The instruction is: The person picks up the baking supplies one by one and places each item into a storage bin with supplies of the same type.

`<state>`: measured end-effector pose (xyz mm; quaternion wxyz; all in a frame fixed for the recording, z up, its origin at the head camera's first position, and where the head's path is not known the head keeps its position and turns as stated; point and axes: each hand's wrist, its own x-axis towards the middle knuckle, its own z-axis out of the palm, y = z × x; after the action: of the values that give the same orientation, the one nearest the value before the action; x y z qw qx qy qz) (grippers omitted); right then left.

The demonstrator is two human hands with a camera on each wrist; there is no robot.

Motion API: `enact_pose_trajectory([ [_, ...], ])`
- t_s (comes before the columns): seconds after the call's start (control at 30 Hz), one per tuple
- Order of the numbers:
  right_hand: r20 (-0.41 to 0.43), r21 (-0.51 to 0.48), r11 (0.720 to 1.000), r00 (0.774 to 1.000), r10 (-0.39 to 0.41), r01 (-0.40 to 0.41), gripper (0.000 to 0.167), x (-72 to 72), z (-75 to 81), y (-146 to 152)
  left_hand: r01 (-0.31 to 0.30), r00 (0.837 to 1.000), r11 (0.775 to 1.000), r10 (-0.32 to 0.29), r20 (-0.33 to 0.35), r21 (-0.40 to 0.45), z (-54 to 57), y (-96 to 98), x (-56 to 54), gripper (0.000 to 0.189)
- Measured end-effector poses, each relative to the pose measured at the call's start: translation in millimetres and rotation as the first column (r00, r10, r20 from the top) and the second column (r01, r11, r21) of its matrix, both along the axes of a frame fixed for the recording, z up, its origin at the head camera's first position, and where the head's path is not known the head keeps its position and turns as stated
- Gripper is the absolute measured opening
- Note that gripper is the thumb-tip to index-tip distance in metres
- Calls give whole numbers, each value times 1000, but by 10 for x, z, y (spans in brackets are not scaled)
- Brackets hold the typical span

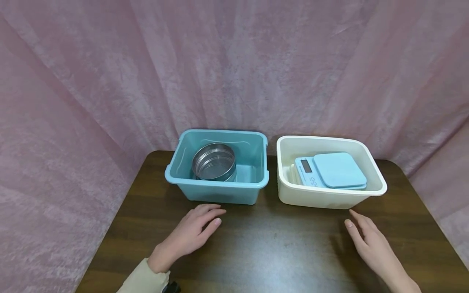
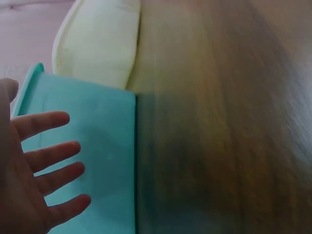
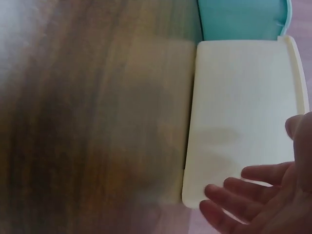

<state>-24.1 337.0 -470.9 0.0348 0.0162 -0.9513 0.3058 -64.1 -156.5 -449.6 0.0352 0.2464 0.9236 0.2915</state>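
Observation:
My left hand is held in front of the blue bin, fingers relaxed and holding nothing; in the left wrist view its fingers are spread before the bin's wall. Inside that bin a round metal sieve sits on something partly hidden beneath it. Near the front right corner of the cream bin is my right hand, also relaxed with nothing in it. Whether its fingertips touch the bin I cannot tell. A light blue kitchen scale rests in the cream bin, tilted, over a pale item mostly hidden by it.
Both bins stand side by side at the back of a dark wooden table, with a narrow gap between them. A pink curtain hangs right behind them and along both sides.

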Motion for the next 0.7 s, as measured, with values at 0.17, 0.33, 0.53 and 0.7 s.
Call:
enact_pose_trajectory([
  [0.17,-101,18,999,994,30,-28,54,23,-39,-74,-62,995,996,57,-79,-65,-90,-109,43,45],
  [0.33,-263,117,993,963,63,-33,51,48,-85,-118,-106,987,988,90,-130,-115,-145,-185,63,47],
  [0.53,-314,191,981,945,96,-37,52,111,-111,-140,-149,972,967,106,-210,-205,-169,-204,126,55],
  [0.7,-287,240,970,952,107,-37,58,148,-110,-134,-197,949,942,114,-294,-271,-186,-234,194,63],
])
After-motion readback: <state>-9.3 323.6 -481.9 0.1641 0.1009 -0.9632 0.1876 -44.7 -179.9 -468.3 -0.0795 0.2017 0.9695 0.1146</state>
